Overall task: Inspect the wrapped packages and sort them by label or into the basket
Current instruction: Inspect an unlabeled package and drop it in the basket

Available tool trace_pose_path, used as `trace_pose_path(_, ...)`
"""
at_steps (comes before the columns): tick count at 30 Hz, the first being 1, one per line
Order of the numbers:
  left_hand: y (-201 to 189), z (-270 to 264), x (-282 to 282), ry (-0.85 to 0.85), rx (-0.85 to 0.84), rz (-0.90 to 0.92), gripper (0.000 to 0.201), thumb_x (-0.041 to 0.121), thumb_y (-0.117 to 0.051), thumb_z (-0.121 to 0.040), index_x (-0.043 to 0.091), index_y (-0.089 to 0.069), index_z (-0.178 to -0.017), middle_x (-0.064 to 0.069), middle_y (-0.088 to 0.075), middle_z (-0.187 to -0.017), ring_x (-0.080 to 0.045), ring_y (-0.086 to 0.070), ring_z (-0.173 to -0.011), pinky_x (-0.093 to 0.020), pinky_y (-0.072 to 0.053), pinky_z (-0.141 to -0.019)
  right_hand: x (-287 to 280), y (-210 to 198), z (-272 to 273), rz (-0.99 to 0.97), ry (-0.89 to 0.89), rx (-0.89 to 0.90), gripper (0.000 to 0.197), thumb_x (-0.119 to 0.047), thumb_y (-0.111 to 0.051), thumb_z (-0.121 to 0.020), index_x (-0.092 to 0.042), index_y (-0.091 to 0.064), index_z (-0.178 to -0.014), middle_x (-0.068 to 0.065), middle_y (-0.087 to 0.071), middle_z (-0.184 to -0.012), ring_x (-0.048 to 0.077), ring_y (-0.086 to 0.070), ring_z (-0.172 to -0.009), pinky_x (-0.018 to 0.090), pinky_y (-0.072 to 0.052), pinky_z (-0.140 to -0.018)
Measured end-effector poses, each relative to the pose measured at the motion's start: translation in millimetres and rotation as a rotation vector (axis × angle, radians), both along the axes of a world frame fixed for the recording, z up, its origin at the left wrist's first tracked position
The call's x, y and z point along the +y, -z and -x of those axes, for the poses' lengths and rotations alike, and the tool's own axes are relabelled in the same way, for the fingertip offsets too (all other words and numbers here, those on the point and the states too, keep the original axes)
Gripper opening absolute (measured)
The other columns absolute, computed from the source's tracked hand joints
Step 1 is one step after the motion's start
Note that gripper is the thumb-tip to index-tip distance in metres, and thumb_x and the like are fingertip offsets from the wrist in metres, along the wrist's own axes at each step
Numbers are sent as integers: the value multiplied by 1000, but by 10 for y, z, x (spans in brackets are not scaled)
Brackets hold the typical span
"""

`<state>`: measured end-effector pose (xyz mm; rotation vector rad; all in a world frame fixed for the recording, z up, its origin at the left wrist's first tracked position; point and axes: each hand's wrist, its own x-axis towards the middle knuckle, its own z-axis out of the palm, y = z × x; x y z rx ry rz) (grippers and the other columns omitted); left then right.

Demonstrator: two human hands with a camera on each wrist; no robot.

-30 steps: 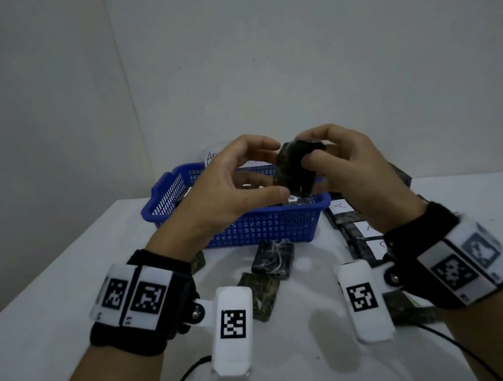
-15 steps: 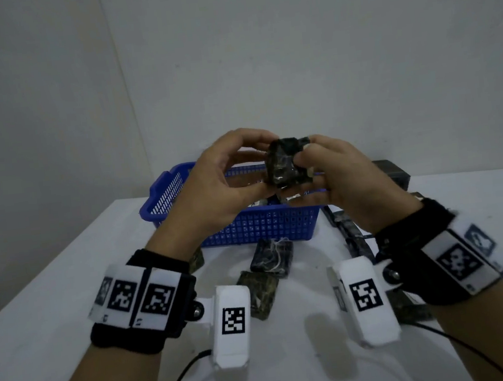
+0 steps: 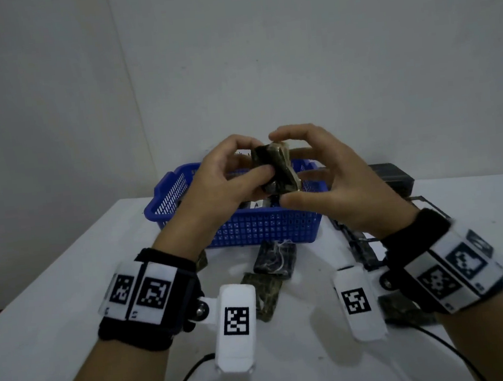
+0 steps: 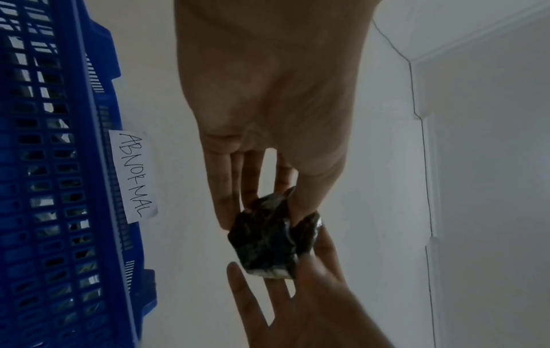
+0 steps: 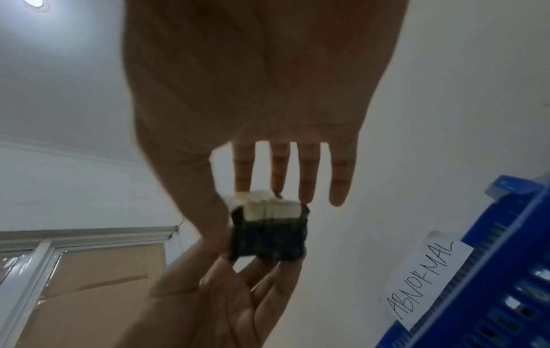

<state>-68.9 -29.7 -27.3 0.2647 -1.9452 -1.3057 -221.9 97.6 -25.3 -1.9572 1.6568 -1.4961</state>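
Package (image 3: 276,169) pinched at its edges between my left hand (image 3: 227,180) and right hand (image 3: 333,188), high over near rim of basket (image 3: 257,230). One end unwrapped, pale. Loose packages (image 3: 274,259) on worktop (image 3: 68,287), near side.

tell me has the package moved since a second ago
Yes. The package has shifted a little left, away from the basket's right end toward its middle.

Left hand (image 3: 212,188), right hand (image 3: 343,187) raised, fingers (image 3: 290,133) curled
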Motion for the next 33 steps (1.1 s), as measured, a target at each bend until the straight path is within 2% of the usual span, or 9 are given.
trace_pose_path(4, 2, -7, -34, -81, 58, 105, 23, 10, -75, -86, 22, -61, -100, -3, -70, -105, -21, -73, -90, -45, -62, -80, -2, -1, 8, -97, 48, -127, 64, -44, -77, -83, -35, -48, -139, -14, -55, -139, 5, -63, -118, 37, -56, -96)
trace_pose_path(8, -20, -58, -42, 53, 37, 134, 31, 10, -66, -90, 19, -61, -119, -4, -66, -120, -23, -68, -107, -40, -58, -89, -15, 8, 35, -23, 62, -95, 38, -16, -78, -86, -19, -64, -121, -5, -72, -111, 11, -71, -99, 27, -57, -88)
trace_pose_path(11, -33, -60, -40, 83, 106, 22, 32, 15, -58, -98, 18, -59, -129, -2, -69, -114, -21, -69, -106, -37, -58, -89, -12, 7, 42, 59, 47, -69, 30, -7, -75, -88, -15, -67, -116, -5, -72, -110, 8, -70, -100, 19, -55, -84)
trace_pose_path(14, -20, -20, -30, 11, 123, 60, 18, 1, -58, -96, 12, -67, -107, 6, -72, -92, -11, -71, -87, -27, -57, -77, -37, 19, 26, 92, 58, -50, 29, -5, -75, -88, -14, -69, -114, -4, -73, -110, 10, -71, -99, 23, -58, -83)
trace_pose_path(18, 7, -2, -37, -26, 114, 77, 29, -9, -55, -94, 15, -64, -79, 7, -71, -75, -10, -68, -71, -25, -58, -67, -63, 31, -7, 121, 152, -69, 23, -13, -79, -85, -15, -70, -105, -5, -74, -104, 9, -73, -91, 29, -62, -78)
trace_pose_path(26, -32, -24, -71, -85, 170, -5, 20, -3, -61, -93, 15, -64, -102, 3, -62, -87, -7, -67, -74, -21, -54, -60, -109, 99, -33, -3, 141, 58, 33, -27, -83, -80, -24, -67, -108, -13, -69, -108, 6, -67, -101, 31, -60, -86)
trace_pose_path(29, -46, -64, -68, -40, 102, 46, 16, 15, -64, -95, 17, -65, -111, 5, -64, -95, -12, -69, -89, -30, -59, -76, -127, 97, -20, 39, 137, 47, 17, -18, -79, -86, -15, -67, -97, -7, -72, -100, 9, -70, -94, 33, -59, -88)
trace_pose_path(31, -67, -103, -75, -16, -5, 125, 30, 30, -72, -89, 20, -64, -117, 7, -66, -102, -12, -69, -97, -31, -58, -83, -115, 89, 26, 85, 140, 28, 11, -10, -77, -87, -9, -68, -94, 1, -72, -98, 14, -72, -92, 34, -60, -87)
trace_pose_path(33, -71, -121, -65, -34, -91, 213, 37, 28, -77, -83, 23, -64, -117, 9, -67, -104, -10, -69, -97, -28, -57, -85, -98, 86, 75, 114, 183, 29, 9, -7, -76, -87, -8, -69, -92, 4, -69, -99, 18, -71, -92, 37, -60, -85)
